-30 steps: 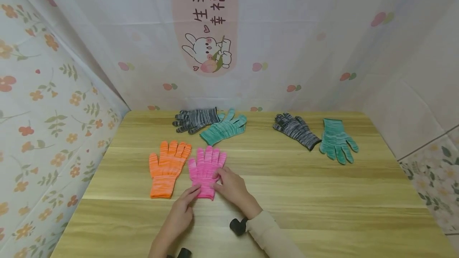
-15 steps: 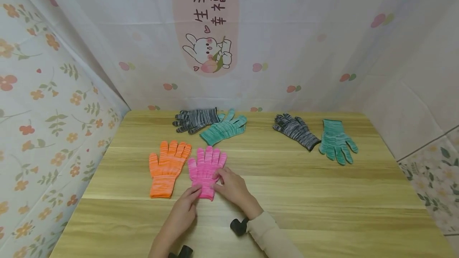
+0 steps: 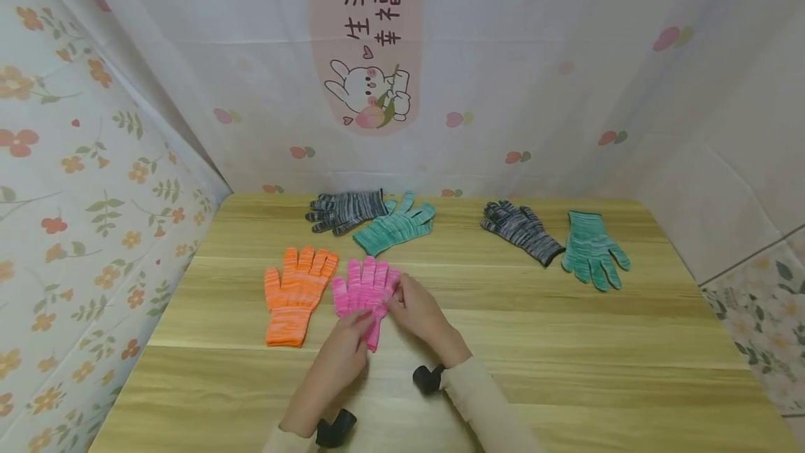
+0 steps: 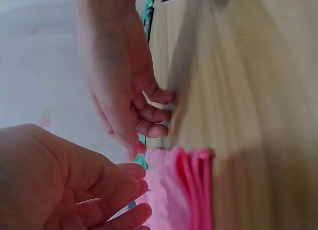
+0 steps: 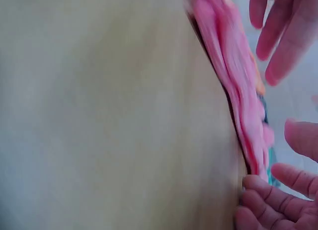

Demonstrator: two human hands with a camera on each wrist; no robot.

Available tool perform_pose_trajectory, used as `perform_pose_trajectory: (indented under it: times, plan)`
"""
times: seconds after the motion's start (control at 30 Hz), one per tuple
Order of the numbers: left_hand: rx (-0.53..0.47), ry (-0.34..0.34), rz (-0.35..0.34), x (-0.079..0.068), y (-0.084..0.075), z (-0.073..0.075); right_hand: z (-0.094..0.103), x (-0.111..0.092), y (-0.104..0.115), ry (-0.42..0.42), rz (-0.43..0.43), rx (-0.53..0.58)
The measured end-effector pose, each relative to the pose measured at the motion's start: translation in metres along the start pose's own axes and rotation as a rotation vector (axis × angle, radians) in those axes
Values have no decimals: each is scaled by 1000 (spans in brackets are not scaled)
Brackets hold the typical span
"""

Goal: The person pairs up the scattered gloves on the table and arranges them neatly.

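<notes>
A pink knitted glove (image 3: 365, 291) lies flat on the wooden table, its fingers pointing away. Over its cuff hovers my left hand (image 3: 339, 348), fingers loosely bent and hiding part of the cuff. My right hand (image 3: 424, 317) is at the glove's right edge, with thumb and fingers apart in the right wrist view. Neither hand visibly grips anything. Seen from the left wrist, the layered pink glove (image 4: 179, 190) sits just beyond the fingertips. Left of it lies an orange glove (image 3: 293, 299), also flat with fingers pointing away.
Toward the back, a dark grey glove (image 3: 349, 210) partly overlaps a green glove (image 3: 395, 226). Another grey glove (image 3: 523, 233) and green glove (image 3: 594, 250) lie side by side at the back right. A patterned cloth (image 3: 478, 75) hangs behind the wooden table (image 3: 534, 341).
My left hand has come off the cuff's left edge and moved up and right over it. The right hand has shifted slightly up and right from the glove's side. The gloves stay put.
</notes>
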State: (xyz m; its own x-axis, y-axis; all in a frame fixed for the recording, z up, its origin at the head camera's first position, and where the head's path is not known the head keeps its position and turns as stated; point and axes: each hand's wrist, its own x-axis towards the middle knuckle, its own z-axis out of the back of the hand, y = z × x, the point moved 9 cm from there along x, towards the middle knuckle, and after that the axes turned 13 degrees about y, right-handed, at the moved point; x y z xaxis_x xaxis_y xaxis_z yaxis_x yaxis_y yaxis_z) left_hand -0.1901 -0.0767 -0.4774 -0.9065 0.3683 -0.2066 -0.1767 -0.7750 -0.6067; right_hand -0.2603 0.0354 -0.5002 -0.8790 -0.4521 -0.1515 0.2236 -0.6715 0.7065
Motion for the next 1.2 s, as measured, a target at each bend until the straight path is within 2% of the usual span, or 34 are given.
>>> perform_pose_trajectory:
  times: [0.1,0.2,0.3,0.43,0.57,0.67,0.8,0.87,0.93,1.1,1.2]
  plan:
    - [16,-3,-3,15,-4,7,13,7,-12,-5,-33,35]
    - [37,-14,26,34,-3,19,24,15,-26,-12,-67,47]
    - [81,-22,85,56,4,31,36,21,-34,-19,-88,52]
    - [189,-13,166,88,17,42,47,27,-40,-18,-111,39]
    - [235,72,240,117,32,38,50,33,-48,20,-156,52]
    - [258,104,253,137,41,28,51,37,-52,45,-155,65]
    - [286,112,235,149,28,21,53,42,-52,41,-95,29]
    - [296,123,229,147,10,23,54,43,-52,37,-90,13]
    - [342,107,194,148,-4,21,55,43,-50,30,-87,-9]
    - [473,84,125,151,-35,12,55,38,-48,50,-166,-119]
    - [536,89,112,151,-47,5,61,31,-53,33,-223,-169]
